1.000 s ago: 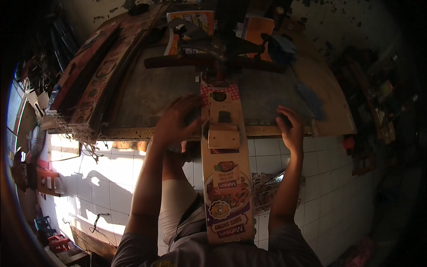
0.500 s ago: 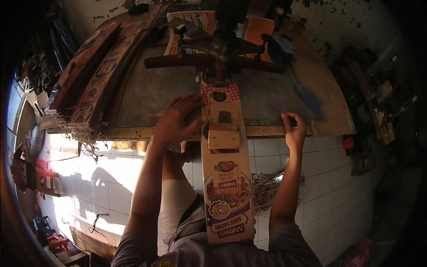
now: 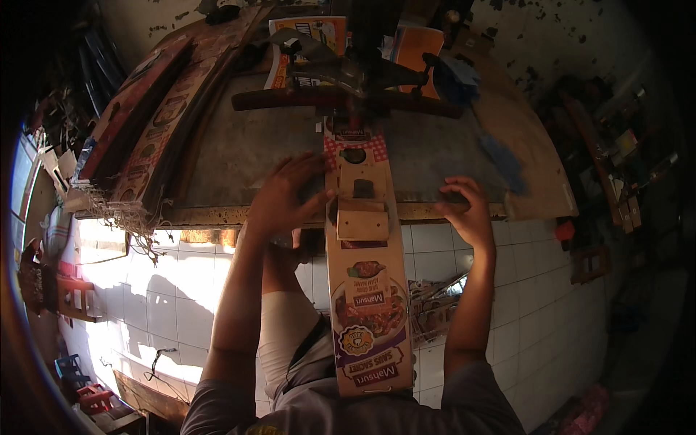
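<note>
Cardboard strip [image 3: 367, 290], long and printed with food pictures, runs from beneath a dark crossbar [image 3: 275, 100] across the worktop [image 3: 239, 170], over its front edge and down to the person's shirt [image 3: 333, 417]. The left hand [image 3: 290, 192] lies spread beside it, gripping nothing, fingertips at the strip's left edge; whether they press down I cannot tell. The right hand [image 3: 470, 210] hangs well apart on the other side, near the worktop's front edge, loosely curled, thumb and forefinger parted, no object showing in it. Between the hands, a small brown card piece [image 3: 364, 221] with two dots sits on the strip. With so little hold, I judge, a knock could swing the strip askew, and weight on its overhanging length could crease it at the edge. A snagging finger might shift the card piece. Farther out are similar strips [image 3: 163, 116] at the left, tangled strings [image 3: 138, 217] below them, and a blue rag [image 3: 502, 161] at the right.
</note>
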The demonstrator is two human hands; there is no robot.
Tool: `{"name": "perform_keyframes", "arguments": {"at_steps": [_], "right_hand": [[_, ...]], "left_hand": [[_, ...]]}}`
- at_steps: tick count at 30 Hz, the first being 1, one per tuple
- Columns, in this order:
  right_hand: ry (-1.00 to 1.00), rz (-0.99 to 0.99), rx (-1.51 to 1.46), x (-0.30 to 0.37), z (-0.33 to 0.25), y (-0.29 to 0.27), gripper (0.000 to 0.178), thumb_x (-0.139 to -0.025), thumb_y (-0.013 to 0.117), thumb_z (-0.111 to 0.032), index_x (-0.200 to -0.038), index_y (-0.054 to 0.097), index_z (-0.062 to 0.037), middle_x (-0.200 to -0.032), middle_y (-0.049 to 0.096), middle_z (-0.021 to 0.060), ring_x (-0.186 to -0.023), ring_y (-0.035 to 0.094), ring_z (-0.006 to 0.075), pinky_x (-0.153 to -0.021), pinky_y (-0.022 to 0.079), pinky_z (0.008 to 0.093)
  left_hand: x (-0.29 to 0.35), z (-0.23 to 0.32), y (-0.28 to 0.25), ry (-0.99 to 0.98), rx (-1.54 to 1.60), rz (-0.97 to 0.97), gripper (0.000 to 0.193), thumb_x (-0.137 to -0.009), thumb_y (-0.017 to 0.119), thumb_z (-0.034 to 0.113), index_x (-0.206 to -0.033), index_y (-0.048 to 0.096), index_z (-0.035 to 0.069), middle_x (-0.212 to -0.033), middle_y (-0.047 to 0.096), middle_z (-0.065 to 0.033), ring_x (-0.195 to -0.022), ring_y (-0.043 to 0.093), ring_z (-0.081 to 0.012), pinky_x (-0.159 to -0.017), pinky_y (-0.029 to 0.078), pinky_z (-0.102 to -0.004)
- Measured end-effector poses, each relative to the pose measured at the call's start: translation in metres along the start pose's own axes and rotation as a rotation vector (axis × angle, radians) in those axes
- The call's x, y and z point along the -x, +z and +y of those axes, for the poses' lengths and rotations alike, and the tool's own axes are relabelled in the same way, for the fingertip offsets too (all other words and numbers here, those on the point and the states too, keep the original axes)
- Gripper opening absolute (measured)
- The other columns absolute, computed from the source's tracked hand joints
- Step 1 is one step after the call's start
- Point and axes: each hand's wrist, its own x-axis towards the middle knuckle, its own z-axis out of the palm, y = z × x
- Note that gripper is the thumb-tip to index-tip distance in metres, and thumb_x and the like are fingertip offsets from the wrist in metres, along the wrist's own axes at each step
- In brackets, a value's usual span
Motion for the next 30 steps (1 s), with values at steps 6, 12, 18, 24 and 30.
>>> {"name": "perform_keyframes", "arguments": {"at_steps": [6, 12, 18, 24, 30], "right_hand": [[-0.119, 0.068, 0.189, 0.001, -0.008, 0.010, 0.042, -0.081, 0.097, -0.035, -0.110, 0.077, -0.0127, -0.127, 0.069, 0.0025, -0.121, 0.065, 0.0283, -0.107, 0.046, 0.0468], [-0.042, 0.053, 0.182, -0.002, -0.007, 0.014, 0.030, -0.088, 0.092, -0.024, -0.108, 0.077, -0.0088, -0.126, 0.071, 0.0053, -0.124, 0.064, 0.0300, -0.109, 0.046, 0.0478], [-0.045, 0.098, 0.167, -0.003, 0.001, 0.019, 0.014, -0.100, 0.080, -0.020, -0.106, 0.077, -0.0074, -0.119, 0.073, 0.0055, -0.117, 0.066, 0.0299, -0.103, 0.048, 0.0468], [-0.021, 0.126, 0.131, -0.003, 0.006, 0.021, 0.011, -0.106, 0.072, -0.013, -0.111, 0.078, -0.0047, -0.118, 0.076, 0.0076, -0.114, 0.069, 0.0301, -0.101, 0.051, 0.0451], [-0.025, 0.173, 0.091, -0.004, 0.002, 0.024, 0.011, -0.107, 0.071, -0.014, -0.111, 0.078, -0.0065, -0.114, 0.077, 0.0075, -0.111, 0.069, 0.0300, -0.100, 0.051, 0.0449]], "left_hand": [[-0.001, -0.001, -0.001, -0.002, 0.003, 0.001, 0.058, -0.100, 0.074, 0.047, -0.143, 0.071, 0.008, -0.153, 0.067, -0.0144, -0.152, 0.054, -0.0377, -0.130, 0.036, -0.0548], [0.000, -0.002, 0.000, 0.008, -0.011, 0.008, 0.058, -0.100, 0.075, 0.047, -0.143, 0.071, 0.008, -0.153, 0.067, -0.0138, -0.152, 0.054, -0.0374, -0.129, 0.037, -0.0556], [0.000, -0.001, 0.000, 0.000, -0.022, -0.011, 0.055, -0.099, 0.076, 0.038, -0.145, 0.070, 0.010, -0.154, 0.066, -0.0143, -0.153, 0.053, -0.0369, -0.131, 0.036, -0.0539], [0.000, -0.002, 0.000, 0.004, -0.022, -0.008, 0.055, -0.099, 0.076, 0.038, -0.145, 0.070, 0.010, -0.154, 0.067, -0.0136, -0.152, 0.053, -0.0368, -0.130, 0.037, -0.0539], [0.000, -0.001, 0.000, 0.000, -0.018, 0.001, 0.056, -0.099, 0.077, 0.041, -0.144, 0.070, 0.009, -0.154, 0.067, -0.0144, -0.152, 0.054, -0.0370, -0.130, 0.037, -0.0539]]}}
